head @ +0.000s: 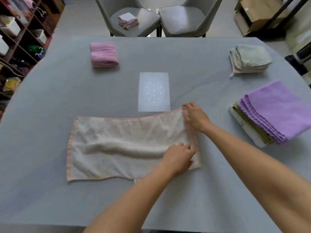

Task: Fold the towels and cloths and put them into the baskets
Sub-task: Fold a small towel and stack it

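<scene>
1. One grey table (50, 115) fills the frame.
2. Two chairs (134, 19) at top (one carries a folded cloth (127, 21)).
3. One cream towel (121, 145) spread flat at centre.
4. Three piles: purple stack (279, 111) right, green pile (249, 59) upper right, pink towel (103, 54) upper left.
5. Two hands: right hand (195, 116) pinches the towel's far right corner, left hand (180, 157) grips its right edge.

Surface (50, 98): covered in plain pale blue-grey, no pattern.

Towel (126, 147), spread flat: off-white to pale cream pile with a narrow peach-pink border along every edge.

Folded towel (104, 54): pink, with fine ribbed lines across the top.

Folded cloth (249, 58): pale mint green over cream-white layers.

Stack of cloths (277, 111): lilac purple upper layers with wavy edges, olive-green layers below, white at the base.

Sheet (154, 91): white, bearing a faint oval with small pale dots.

Chairs (134, 15): grey seats, dark legs.

Folded cloths on chair (128, 21): white top, pale pink layers beneath.
</scene>
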Motion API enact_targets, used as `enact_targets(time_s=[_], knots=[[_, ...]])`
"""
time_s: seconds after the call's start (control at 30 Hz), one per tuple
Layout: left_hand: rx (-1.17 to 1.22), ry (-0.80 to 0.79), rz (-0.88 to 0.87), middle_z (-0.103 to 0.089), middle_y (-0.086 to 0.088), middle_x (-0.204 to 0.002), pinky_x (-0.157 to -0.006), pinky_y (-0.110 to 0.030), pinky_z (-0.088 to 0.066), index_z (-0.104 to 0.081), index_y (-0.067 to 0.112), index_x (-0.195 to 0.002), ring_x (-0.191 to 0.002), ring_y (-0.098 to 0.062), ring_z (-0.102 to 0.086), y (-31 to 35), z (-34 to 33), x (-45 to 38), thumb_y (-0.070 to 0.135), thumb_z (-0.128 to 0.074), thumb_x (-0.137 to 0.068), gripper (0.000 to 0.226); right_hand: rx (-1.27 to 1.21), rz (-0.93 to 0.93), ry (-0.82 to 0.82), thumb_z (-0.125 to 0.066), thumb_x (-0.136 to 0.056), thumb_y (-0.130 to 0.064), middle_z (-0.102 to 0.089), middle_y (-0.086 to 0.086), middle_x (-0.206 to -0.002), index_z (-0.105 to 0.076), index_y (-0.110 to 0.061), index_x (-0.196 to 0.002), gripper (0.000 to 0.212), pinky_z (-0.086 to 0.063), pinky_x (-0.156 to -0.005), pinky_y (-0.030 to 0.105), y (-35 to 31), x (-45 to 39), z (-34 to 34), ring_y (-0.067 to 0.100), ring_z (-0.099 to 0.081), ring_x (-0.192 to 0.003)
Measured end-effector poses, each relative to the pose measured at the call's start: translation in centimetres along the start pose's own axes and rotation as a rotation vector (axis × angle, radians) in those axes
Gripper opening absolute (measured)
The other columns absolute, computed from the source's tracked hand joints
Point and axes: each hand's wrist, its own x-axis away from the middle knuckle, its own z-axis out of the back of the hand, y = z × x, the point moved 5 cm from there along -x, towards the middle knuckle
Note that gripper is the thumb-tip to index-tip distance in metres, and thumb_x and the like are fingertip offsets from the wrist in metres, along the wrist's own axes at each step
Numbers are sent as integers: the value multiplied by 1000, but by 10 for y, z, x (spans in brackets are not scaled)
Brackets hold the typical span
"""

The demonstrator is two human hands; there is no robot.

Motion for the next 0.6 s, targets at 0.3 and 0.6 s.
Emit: enact_targets(time_s=[0.3,0.6], knots=[[-133,-24,-10,-60,0,-69,-35,-24,-30,-69,17,-82,-48,-22,-58,25,-47,-27,25,-86,-54,35,155,112,-39,-46,-88,-11,-57,13,-103,-55,-6,-98,14,-42,-67,36,10,-30,-10,32,-53,-97],[447,-19,45,-61,-20,-105,-73,-38,-39,-49,7,-120,-98,-38,-55,37,-29,-33,5,-50,-83,37,73,-241,140,-46,-89,-11,-63,23,-104,-55,-6,-94,11,-35,-67,34,68,-6,17,39,-58,-97]])
